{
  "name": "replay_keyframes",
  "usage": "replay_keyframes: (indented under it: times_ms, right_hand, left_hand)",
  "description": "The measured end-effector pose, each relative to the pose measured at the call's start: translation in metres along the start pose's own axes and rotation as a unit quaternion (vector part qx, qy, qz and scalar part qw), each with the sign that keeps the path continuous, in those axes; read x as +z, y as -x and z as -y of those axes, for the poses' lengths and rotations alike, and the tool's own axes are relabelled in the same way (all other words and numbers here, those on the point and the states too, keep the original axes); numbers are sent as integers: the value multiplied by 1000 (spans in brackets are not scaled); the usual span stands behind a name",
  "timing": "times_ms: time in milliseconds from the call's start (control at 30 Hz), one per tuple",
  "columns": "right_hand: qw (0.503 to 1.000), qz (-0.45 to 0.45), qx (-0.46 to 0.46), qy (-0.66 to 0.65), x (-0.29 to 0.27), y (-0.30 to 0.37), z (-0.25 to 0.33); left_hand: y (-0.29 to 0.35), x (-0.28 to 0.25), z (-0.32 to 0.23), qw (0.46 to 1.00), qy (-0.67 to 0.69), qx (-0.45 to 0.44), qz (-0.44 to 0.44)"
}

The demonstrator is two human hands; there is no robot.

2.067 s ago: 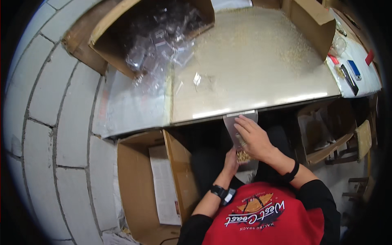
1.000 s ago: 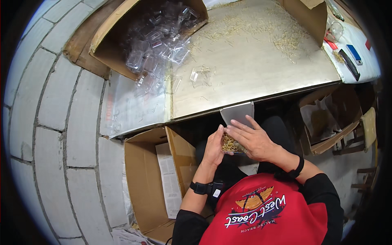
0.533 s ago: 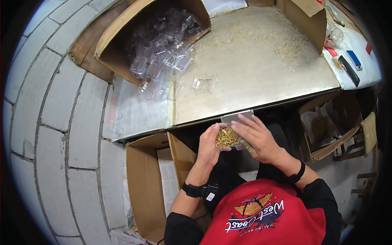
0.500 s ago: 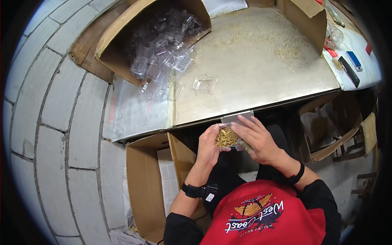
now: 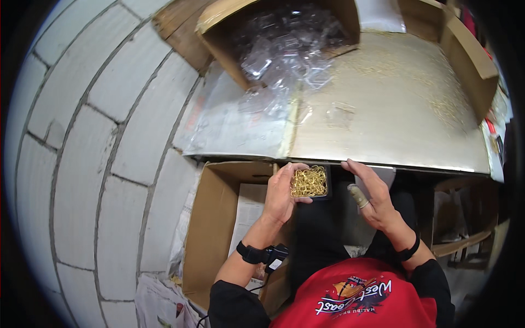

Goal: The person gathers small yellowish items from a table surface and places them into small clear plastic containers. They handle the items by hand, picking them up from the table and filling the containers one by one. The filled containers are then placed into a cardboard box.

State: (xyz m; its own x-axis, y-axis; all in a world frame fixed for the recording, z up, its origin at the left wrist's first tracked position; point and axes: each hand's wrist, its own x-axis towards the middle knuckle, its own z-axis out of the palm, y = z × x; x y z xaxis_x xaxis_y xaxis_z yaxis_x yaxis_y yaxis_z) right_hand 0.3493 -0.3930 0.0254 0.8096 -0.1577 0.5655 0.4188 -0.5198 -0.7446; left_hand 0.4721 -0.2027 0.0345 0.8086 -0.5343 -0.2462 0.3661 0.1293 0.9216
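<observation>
My left hand (image 5: 280,192) grips a small clear plastic box (image 5: 327,181) by its left side, thumb and fingers along its edges. Small gold-coloured metal pieces (image 5: 309,182), bent like hooks or pins, fill it in a tangle. The box is held near my lap, below the worktable's front edge. To its right, apart from it, my right hand (image 5: 374,197) has its fingers stretched, with a pale wrap (image 5: 358,195) around one digit. Behind that hand shows a flat grey piece (image 5: 385,174); whether the hand touches it I cannot tell.
The worktable (image 5: 377,139) carries a tipped cardboard box (image 5: 219,52) spilling clear plastic cases (image 5: 292,57). Scattered gold pieces (image 5: 448,106) lie at its far right, beside another carton (image 5: 473,65). An open cardboard box (image 5: 205,235) stands below on the left, another (image 5: 462,243) on the right.
My right hand has come away from the filled box and moved right. The box stays in my left hand. The whole view has shifted, with the table now farther right.
</observation>
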Motion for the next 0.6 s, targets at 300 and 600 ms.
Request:
replay_keyframes:
  times_ms: [300, 600]
  right_hand:
    - [986, -9, 153, 60, 5, 1, -29]
    - [951, -93, 248, 159, -47, 26, -71]
  left_hand:
    - [-1, -184, -13, 968, 54, 112, -220]
    - [-62, -310, 189, 925, 72, -69, -366]
